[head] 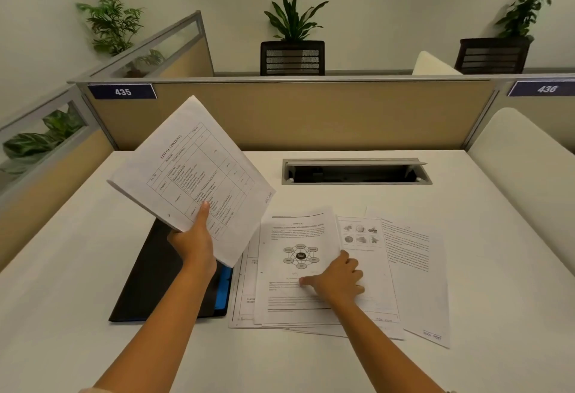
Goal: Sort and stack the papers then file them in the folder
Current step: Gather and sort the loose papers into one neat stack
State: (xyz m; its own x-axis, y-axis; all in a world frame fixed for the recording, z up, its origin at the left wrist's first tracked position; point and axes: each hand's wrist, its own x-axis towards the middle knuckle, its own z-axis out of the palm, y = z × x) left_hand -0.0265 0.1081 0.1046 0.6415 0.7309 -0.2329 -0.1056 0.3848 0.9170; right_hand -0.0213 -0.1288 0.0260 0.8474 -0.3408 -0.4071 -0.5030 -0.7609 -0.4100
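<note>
My left hand (194,241) holds a thin stack of papers (189,174) up over the desk, thumb on top; its front page is a printed contents table. Under it lies a black folder (149,280) with a blue inner edge, flat on the desk. To the right, several loose printed sheets are spread out and overlap. My right hand (337,280) rests on the topmost one, a page with a circular diagram (295,243), fingers curled at its right edge. A sheet with small pictures (362,237) and a text page (417,268) lie further right.
A white desk (77,268) is fenced by tan partition walls labelled 435 and 436. A grey cable hatch (356,171) stands open at the back of the desk. Chairs and potted plants are behind the partition.
</note>
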